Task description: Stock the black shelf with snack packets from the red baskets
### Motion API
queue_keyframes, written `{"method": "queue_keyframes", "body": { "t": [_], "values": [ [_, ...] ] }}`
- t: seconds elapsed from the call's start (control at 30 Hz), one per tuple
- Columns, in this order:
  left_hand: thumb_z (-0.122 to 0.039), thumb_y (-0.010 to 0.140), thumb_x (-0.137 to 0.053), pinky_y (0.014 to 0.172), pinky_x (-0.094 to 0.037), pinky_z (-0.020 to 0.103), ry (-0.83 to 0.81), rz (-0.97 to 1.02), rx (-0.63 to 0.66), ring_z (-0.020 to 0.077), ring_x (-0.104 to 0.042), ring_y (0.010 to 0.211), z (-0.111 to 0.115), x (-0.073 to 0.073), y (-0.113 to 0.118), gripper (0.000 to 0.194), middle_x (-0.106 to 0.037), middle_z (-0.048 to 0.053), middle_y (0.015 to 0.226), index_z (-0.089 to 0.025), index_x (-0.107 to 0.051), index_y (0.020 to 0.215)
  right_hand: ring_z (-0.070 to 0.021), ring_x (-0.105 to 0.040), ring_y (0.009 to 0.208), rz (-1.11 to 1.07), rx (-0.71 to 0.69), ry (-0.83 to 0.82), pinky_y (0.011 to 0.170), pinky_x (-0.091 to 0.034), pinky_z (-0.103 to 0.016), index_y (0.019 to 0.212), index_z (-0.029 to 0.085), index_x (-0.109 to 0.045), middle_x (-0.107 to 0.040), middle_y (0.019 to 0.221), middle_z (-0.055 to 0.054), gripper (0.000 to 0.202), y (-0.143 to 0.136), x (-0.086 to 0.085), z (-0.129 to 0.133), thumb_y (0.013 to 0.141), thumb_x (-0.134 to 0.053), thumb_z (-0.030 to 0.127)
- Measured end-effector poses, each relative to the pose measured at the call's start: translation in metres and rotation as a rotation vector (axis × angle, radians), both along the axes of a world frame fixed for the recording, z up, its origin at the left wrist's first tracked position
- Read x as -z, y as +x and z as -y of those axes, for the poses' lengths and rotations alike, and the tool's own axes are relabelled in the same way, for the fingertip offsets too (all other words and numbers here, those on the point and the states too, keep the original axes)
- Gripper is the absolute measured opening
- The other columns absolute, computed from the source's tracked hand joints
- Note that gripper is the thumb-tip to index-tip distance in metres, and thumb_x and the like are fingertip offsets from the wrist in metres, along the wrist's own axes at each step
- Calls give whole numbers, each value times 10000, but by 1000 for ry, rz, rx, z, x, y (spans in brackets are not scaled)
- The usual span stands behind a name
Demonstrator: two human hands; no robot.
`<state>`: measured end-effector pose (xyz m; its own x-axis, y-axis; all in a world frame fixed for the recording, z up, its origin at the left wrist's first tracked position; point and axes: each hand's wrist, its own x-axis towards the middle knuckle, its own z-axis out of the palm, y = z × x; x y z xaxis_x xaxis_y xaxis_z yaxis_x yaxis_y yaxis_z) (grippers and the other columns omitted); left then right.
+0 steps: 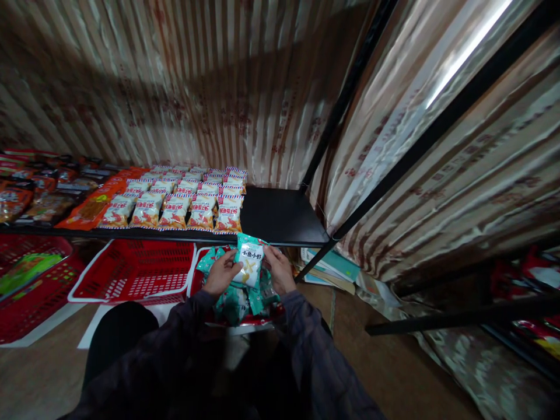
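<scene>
Between my two hands a teal and white snack packet [250, 262] is held upright, its printed front facing me. My left hand [222, 273] pinches the packet's left edge with thumb and fingers. At its upper right edge, my right hand [278, 268] grips it with the fingers bent. Below the packet is a red basket [196, 280] with a white rim, filled with several more teal packets [234, 304]. The packet hangs over this basket, in front of the black shelf's edge.
On the black shelf [280, 216] stand rows of white and orange snack packets [175, 211], with orange and dark packets farther left. Two other red baskets [140, 268] sit below. Books [332, 268] lie under the shelf's right end, near slanting black posts [371, 195].
</scene>
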<state>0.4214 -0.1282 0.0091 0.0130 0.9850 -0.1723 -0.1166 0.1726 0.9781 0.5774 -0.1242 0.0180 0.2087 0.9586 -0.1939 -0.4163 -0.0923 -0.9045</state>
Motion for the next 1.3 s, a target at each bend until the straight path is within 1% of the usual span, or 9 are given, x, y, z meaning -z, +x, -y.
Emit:
{"method": "queue_keyframes", "body": {
  "t": [0.3,0.43,0.57,0.63,0.77,0.87,1.0,1.13,1.3],
  "values": [
    [-276,596,-749,774,-527,305,23,45,46,188,-647,855,-31,-20,21,531,-673,83,978,-138,-585,1083,-120,-557,561,39,21,83,558,-420,-229,651,178,-660,-638,599,32,246,21,-10,-49,598,-742,404],
    [-333,641,-725,858,-501,333,68,48,62,213,-624,967,-49,-22,33,561,-645,118,1084,-135,-559,1139,-117,-559,586,59,111,119,573,-428,-223,649,173,-686,-650,622,30,224,31,-20,-75,588,-743,380],
    [-369,637,-729,895,-483,331,-20,57,86,247,-573,1101,-54,-21,42,592,-606,148,1192,-131,-547,1147,-118,-563,597,70,184,123,571,-430,-223,671,173,-711,-671,652,20,224,40,-25,-92,565,-748,367],
    [-404,636,-722,866,-500,351,-56,73,107,266,-588,1080,-54,-21,45,618,-618,153,1183,-124,-539,1155,-123,-569,600,56,208,111,570,-436,-228,676,171,-717,-677,657,13,223,43,-21,-96,560,-750,359],
    [-458,654,-691,867,-499,375,-12,4,81,283,-609,1039,-54,-18,51,572,-664,124,1120,-123,-601,1109,-130,-584,608,5,243,65,583,-456,-239,686,171,-721,-682,659,7,237,48,-5,-100,552,-761,362],
    [-463,664,-679,868,-500,373,-13,-44,33,277,-618,1021,-56,-12,57,550,-690,95,1070,-131,-630,1100,-129,-589,609,-13,257,39,578,-456,-236,685,167,-722,-685,662,1,253,54,1,-103,537,-773,366],
    [-444,683,-674,848,-513,371,-45,25,-8,259,-636,982,-57,2,67,535,-702,72,1039,-155,-621,1130,-129,-579,576,-2,272,29,543,-437,-233,648,160,-705,-667,617,2,275,64,2,-109,522,-777,393],
    [-406,680,-687,880,-502,356,-44,41,-68,253,-617,1031,-62,10,76,481,-695,65,1061,-162,-643,1093,-153,-618,657,68,176,48,588,-465,-247,709,172,-703,-688,693,-14,336,71,2,-114,581,-737,481],
    [-346,703,-669,847,-523,338,-23,100,-125,235,-635,996,-81,-1,86,443,-699,60,1047,-164,-632,1106,-190,-643,744,109,42,99,638,-501,-285,920,204,-691,-716,826,-28,459,67,3,-114,612,-706,543]
  ]
}}
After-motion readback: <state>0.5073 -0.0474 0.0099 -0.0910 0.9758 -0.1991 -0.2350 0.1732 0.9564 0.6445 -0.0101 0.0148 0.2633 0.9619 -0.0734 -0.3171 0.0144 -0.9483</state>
